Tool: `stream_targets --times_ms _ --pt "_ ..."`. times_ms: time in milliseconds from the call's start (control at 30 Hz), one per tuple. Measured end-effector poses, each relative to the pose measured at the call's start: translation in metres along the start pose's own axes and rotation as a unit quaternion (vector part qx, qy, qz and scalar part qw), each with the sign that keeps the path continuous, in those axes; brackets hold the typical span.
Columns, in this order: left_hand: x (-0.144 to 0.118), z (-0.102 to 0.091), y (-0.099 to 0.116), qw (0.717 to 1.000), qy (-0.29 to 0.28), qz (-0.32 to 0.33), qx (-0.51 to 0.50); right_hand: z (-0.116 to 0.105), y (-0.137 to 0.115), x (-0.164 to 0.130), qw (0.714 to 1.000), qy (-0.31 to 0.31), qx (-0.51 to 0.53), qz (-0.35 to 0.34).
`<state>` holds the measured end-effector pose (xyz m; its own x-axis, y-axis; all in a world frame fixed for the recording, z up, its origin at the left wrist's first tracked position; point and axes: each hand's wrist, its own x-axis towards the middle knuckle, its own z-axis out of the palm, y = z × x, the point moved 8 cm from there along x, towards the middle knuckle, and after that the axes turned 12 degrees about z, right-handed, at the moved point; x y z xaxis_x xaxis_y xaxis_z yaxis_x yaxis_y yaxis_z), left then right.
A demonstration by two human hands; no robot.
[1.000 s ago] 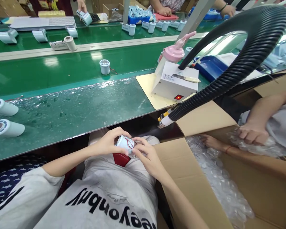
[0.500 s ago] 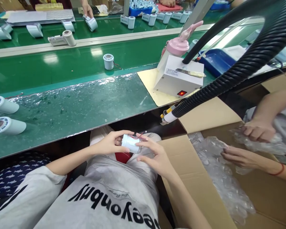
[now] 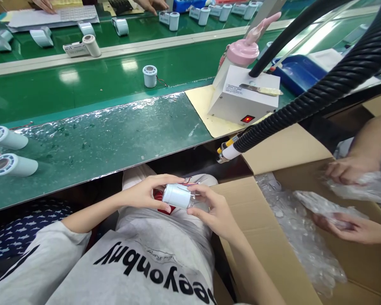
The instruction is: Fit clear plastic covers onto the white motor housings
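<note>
- Your left hand (image 3: 143, 192) is partly curled, thumb below and fingers above, gripping one end of a pale blue motor-like cylinder (image 3: 177, 196).
- Your right hand (image 3: 216, 209) is curved in a loose pinch around a clear plastic piece (image 3: 192, 199) at the cylinder's other end.
- Cylinder lies sideways between your hands, above your lap, in front of the bench ledge (image 3: 114, 140); thin wires (image 3: 187, 182) run along its upper side.
- Two similar cylinders, near one (image 3: 19, 165) and far one (image 3: 11, 138), lie on the ledge to your left.
- Another cylinder (image 3: 150, 77) stands upright on the green conveyor (image 3: 92, 91).
- To your right: white machine (image 3: 241, 101), red switch (image 3: 247, 119) lit; black corrugated hose (image 3: 292, 110).
- Co-worker's hands (image 3: 352, 169) handle clear plastic over a cardboard box (image 3: 266, 241).
</note>
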<state>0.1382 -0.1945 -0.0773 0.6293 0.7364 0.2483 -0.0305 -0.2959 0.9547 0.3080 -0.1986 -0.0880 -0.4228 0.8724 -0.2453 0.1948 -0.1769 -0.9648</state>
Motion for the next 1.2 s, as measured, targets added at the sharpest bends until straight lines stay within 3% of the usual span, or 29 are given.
stream_targets --times_ms 467,800,933,1067,1200 --pt "-0.001 0.001 0.005 0.999 -0.017 0.023 0.020 0.007 0.014 0.006 0.986 -0.037 0.113 0.113" --pt "-0.003 0.000 0.004 1.000 -0.016 0.010 0.012 0.019 0.033 0.010 0.957 -0.053 0.210 0.195" --pt "-0.002 0.003 -0.011 0.996 0.003 -0.049 -0.076 0.022 0.040 0.012 0.951 -0.062 0.227 0.201" --pt "0.009 0.006 -0.034 0.980 0.036 -0.090 -0.173 0.014 0.054 0.016 0.945 -0.012 0.259 0.199" --pt "0.025 0.011 -0.044 0.978 0.032 -0.099 -0.180 0.005 0.064 0.017 0.942 0.037 0.276 0.189"
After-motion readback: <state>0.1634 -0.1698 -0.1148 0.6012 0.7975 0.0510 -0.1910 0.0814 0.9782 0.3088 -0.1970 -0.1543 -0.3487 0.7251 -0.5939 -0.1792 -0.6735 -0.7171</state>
